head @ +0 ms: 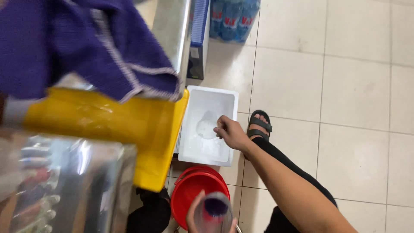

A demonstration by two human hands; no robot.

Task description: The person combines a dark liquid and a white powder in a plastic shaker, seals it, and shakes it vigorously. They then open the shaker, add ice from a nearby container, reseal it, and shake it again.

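Over the white foam box (207, 125), right hand (230, 133) pinches ice; left hand (202, 218) grips a cup (214, 214).

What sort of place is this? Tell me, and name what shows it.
Probably a small drink stall or shop's back corner. A white foam cooler box with ice sits on the tiled floor, the right hand reaches into it, the left hand holds a clear cup, and shrink-wrapped water bottles stand nearby.

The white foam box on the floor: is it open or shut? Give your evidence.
Open. The white foam box has no lid on it, its inside shows with ice lying in it, and the right hand reaches over its rim.
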